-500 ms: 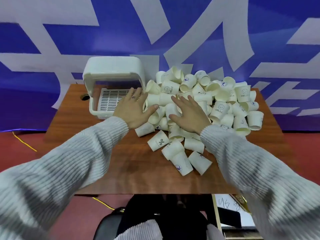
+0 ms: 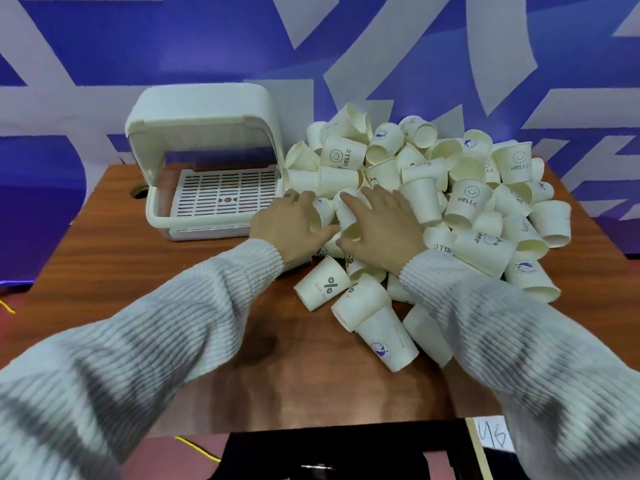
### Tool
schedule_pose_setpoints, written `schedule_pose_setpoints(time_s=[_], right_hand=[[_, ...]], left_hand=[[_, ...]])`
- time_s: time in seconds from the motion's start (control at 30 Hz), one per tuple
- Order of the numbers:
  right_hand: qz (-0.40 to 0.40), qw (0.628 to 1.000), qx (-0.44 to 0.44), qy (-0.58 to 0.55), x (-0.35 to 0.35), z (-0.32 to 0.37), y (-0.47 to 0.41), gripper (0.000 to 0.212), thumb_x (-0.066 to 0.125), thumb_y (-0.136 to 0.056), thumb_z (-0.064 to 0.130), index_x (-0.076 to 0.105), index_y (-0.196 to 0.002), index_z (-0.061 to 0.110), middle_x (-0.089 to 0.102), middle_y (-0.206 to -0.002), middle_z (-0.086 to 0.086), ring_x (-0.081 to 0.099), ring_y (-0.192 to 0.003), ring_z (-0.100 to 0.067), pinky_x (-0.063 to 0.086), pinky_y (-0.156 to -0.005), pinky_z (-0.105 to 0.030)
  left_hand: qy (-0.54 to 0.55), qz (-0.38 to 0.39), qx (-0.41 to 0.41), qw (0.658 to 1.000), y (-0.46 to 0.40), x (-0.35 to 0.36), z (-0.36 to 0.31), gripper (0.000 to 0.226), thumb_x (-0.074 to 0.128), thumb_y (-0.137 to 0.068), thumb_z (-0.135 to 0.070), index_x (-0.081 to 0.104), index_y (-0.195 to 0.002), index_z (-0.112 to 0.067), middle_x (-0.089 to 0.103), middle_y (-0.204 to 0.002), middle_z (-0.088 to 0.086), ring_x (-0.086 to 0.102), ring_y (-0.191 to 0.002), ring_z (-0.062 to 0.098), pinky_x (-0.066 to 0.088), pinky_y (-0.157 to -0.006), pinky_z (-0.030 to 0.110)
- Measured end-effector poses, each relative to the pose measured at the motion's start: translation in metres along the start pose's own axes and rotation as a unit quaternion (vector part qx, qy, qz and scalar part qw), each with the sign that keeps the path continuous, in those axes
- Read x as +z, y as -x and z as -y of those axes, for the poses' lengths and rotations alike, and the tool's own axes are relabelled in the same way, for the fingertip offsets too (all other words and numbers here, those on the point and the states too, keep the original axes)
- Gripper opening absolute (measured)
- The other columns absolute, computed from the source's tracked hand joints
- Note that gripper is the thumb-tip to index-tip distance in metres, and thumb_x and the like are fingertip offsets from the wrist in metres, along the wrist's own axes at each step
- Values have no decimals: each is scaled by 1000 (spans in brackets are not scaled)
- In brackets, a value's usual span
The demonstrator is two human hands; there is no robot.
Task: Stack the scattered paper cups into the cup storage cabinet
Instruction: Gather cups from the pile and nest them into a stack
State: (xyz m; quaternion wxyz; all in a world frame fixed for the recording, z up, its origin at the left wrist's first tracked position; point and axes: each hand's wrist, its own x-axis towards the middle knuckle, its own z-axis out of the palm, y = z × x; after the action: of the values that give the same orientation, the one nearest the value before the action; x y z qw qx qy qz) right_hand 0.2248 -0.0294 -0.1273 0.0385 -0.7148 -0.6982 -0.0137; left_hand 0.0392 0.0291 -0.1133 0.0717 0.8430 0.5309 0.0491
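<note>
The wooden table (image 2: 173, 306) lay bare across its near half and along its nine o'clock side, its front edge running across the bottom of the view, while the heap of paper cups (image 2: 433, 188) crowded the two o'clock quarter out to the right edge, with a few strays spilling toward six o'clock. The white cup storage cabinet (image 2: 204, 133) stood at eleven o'clock with its cover raised and its slotted tray (image 2: 225, 192) exposed, its right wall just beside the heap. Both arms in ribbed grey sleeves (image 2: 156, 323) reached forward to the near left fringe of the pile. The left hand (image 2: 287, 226) curled its fingers around a cup lying on its side, thumb pointing toward three o'clock. The right hand (image 2: 381, 226) wrapped a second cup (image 2: 346, 216), index finger laid along its wall and thumb under its rim, the two hands almost touching. Half a second before, both hands had rested flatter and further apart on the pile; they had since closed inward on these cups.
</note>
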Motion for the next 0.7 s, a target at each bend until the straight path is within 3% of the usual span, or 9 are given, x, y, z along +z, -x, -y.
schedule_pose_setpoints(time_s=[0.13, 0.23, 0.33, 0.5, 0.7], right_hand=[[-35, 999, 15, 27, 20, 2, -5, 88, 58, -86, 69, 26, -159, 33, 42, -159, -10, 35, -148, -30, 16, -125, -51], [-85, 995, 13, 52, 28, 3, -4, 82, 61, -87, 59, 29, -158, 33, 49, -151, -10, 48, -137, -31, 24, -121, -49], [-109, 993, 12, 50, 30, 4, -4, 82, 61, -87, 52, 26, -159, 35, 46, -153, -8, 50, -134, -32, 31, -114, -48], [-139, 988, 22, 62, 28, 19, 10, 83, 63, -87, 50, 24, -159, 37, 49, -149, -7, 56, -123, -32, 42, -87, -40], [-145, 986, 76, -16, 17, 52, 41, 82, 66, -83, 48, 28, -155, 37, 56, -140, 0, 62, -114, -30, 52, -81, -41]], left_hand=[[-11, -36, 2, 999, -8, 22, 5, 70, 50, -90, -70, 44, -142, -23, 56, -135, 6, 61, -117, 31, 50, -85, 45], [9, -80, 26, 996, -10, 33, 12, 65, 51, -91, -63, 44, -141, -23, 56, -131, 5, 63, -109, 33, 47, -81, 42], [9, -121, 46, 992, -12, 36, 22, 69, 51, -91, -63, 39, -148, -24, 54, -140, 6, 62, -114, 36, 47, -83, 44], [1, -205, 78, 976, 11, 37, 35, 69, 52, -93, -63, 40, -149, -24, 53, -143, 6, 61, -117, 38, 46, -85, 46], [47, -231, 77, 969, 46, 21, 47, 65, 54, -92, -59, 41, -143, -20, 57, -136, 8, 62, -112, 37, 39, -77, 42]])
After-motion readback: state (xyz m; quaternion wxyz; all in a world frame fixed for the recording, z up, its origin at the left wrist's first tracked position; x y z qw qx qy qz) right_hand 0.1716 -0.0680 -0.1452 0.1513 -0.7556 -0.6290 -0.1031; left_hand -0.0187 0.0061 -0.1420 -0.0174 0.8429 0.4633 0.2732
